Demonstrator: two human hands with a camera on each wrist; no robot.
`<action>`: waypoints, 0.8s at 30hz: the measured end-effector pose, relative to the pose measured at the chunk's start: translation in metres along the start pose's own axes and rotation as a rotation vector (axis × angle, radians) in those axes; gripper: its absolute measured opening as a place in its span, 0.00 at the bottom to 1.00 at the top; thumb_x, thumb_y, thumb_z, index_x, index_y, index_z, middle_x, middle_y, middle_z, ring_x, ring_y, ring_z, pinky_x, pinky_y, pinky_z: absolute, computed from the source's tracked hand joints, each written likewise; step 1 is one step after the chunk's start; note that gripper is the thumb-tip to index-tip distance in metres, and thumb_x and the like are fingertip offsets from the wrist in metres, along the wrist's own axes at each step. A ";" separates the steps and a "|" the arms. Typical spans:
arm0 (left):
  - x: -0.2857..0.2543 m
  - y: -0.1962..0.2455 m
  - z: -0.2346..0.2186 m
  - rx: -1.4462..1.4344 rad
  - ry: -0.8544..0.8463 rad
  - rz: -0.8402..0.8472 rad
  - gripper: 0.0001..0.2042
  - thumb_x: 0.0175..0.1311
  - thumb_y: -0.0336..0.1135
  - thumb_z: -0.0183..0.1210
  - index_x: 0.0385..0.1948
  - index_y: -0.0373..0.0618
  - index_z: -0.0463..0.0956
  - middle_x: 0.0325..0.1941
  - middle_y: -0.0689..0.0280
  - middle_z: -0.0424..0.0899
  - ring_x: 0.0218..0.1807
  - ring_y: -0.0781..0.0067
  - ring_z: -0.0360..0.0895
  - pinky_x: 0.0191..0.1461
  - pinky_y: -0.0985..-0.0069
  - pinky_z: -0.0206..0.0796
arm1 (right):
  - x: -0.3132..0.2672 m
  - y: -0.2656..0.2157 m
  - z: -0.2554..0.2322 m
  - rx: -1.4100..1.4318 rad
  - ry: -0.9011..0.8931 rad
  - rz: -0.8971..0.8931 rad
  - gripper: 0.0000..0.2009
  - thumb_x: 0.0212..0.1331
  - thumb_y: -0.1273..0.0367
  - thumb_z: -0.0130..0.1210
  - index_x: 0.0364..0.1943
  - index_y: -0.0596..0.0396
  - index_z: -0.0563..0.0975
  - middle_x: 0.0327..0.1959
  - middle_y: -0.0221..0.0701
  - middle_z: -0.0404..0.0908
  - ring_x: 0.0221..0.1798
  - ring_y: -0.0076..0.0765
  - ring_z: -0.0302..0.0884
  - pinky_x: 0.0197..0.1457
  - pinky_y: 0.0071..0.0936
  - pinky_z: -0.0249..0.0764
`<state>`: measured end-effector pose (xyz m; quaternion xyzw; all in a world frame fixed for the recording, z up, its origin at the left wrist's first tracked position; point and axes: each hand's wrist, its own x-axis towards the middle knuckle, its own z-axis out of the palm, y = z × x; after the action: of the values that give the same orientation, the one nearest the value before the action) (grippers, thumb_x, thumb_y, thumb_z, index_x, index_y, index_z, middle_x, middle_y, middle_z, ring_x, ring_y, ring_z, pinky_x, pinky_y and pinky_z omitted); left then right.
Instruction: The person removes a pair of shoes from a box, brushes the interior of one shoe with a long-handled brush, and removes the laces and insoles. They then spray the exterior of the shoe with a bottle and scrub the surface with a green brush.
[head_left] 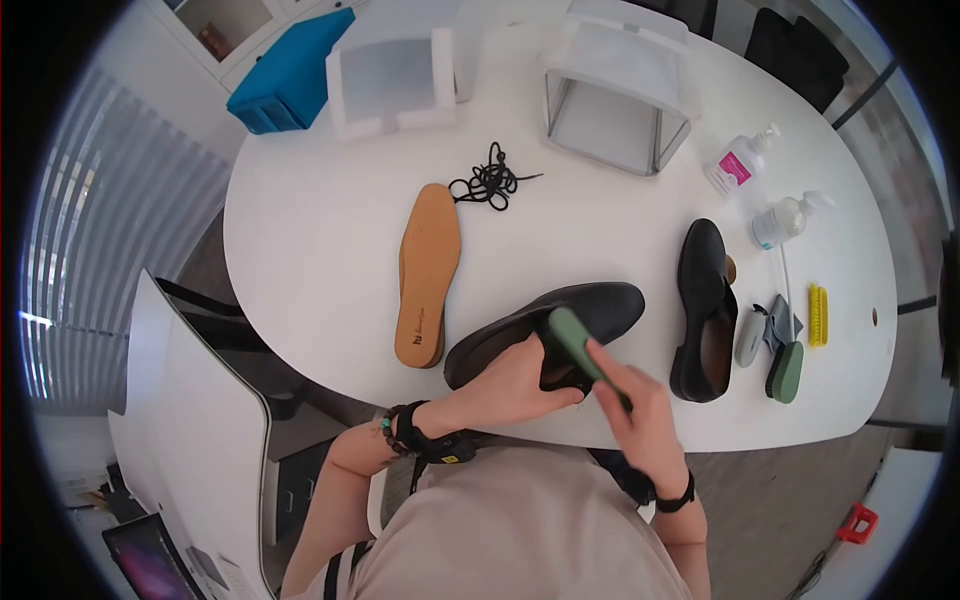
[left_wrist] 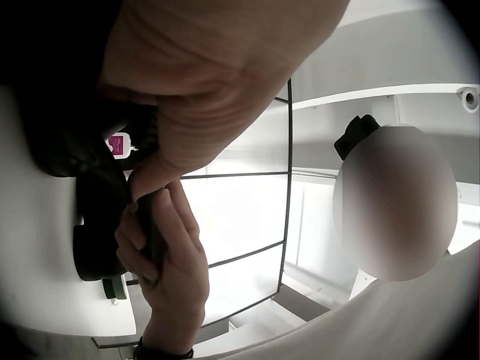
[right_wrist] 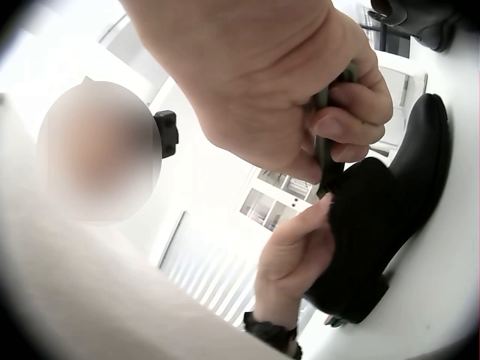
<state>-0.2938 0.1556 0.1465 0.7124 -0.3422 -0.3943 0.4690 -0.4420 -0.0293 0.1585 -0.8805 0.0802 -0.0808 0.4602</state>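
Note:
A black shoe (head_left: pixel 600 305) lies on the table's near side, toe to the right in the head view. My left hand (head_left: pixel 505 390) grips it at the opening, the thumb along the near edge; the fingers are partly hidden. My right hand (head_left: pixel 640 420) holds a green-backed brush (head_left: pixel 572 335) by its handle, the brush head over the shoe's upper. In the right wrist view the right hand (right_wrist: pixel 300 97) curls round the brush handle, above the shoe (right_wrist: pixel 420 165) and beside the left hand (right_wrist: pixel 289 251). The brush's bristles are hidden.
Left of the shoe lie tan insoles (head_left: pixel 430 270) and black laces (head_left: pixel 492 182). To the right are another black shoe (head_left: pixel 703 300), a second green brush (head_left: pixel 787 373), a grey cloth (head_left: pixel 783 322), a yellow brush (head_left: pixel 819 315) and two bottles (head_left: pixel 735 168). Clear-sided boxes (head_left: pixel 615 115) stand behind.

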 end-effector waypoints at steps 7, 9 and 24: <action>0.001 -0.003 0.002 0.020 -0.003 0.025 0.35 0.65 0.39 0.76 0.70 0.36 0.70 0.62 0.51 0.85 0.63 0.54 0.83 0.68 0.61 0.74 | -0.006 -0.009 0.000 0.036 -0.025 0.021 0.27 0.72 0.73 0.63 0.75 0.44 0.79 0.27 0.45 0.76 0.27 0.53 0.74 0.35 0.44 0.72; 0.001 -0.004 0.002 -0.035 0.025 0.006 0.33 0.65 0.38 0.77 0.71 0.39 0.73 0.66 0.54 0.84 0.67 0.59 0.81 0.72 0.62 0.72 | 0.005 0.009 0.005 -0.038 0.100 0.034 0.27 0.72 0.73 0.63 0.74 0.44 0.80 0.27 0.45 0.76 0.28 0.54 0.75 0.36 0.43 0.73; 0.004 -0.006 0.006 0.048 -0.057 -0.042 0.39 0.62 0.41 0.77 0.70 0.31 0.68 0.62 0.45 0.81 0.64 0.48 0.82 0.66 0.57 0.75 | 0.002 -0.031 -0.017 -0.060 -0.110 0.045 0.25 0.74 0.69 0.63 0.74 0.39 0.80 0.25 0.43 0.75 0.26 0.53 0.74 0.33 0.46 0.71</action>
<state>-0.2968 0.1517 0.1386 0.7189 -0.3499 -0.4159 0.4334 -0.4419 -0.0258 0.1941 -0.8949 0.0771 -0.0196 0.4391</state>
